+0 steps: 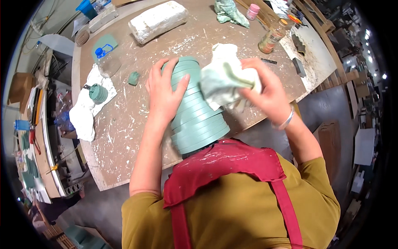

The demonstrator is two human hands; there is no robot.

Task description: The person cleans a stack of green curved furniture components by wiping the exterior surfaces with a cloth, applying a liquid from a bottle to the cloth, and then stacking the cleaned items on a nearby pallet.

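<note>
A green ribbed cylinder, banded along its length, lies in front of me with its near end close to my red apron. My left hand grips its far left part, fingers bent over the top and thumb along the upper surface. In my right hand is a bunched white cloth with green stains. The cloth hangs at the cylinder's right side and is slightly blurred; whether it touches the surface I cannot tell. A bracelet circles my right wrist.
On the brown worktable, a small green ribbed piece sits on a white cloth. Beyond are a clear jug, a green lump, a white wrapped block, a labelled jar and a pink-lidded bottle.
</note>
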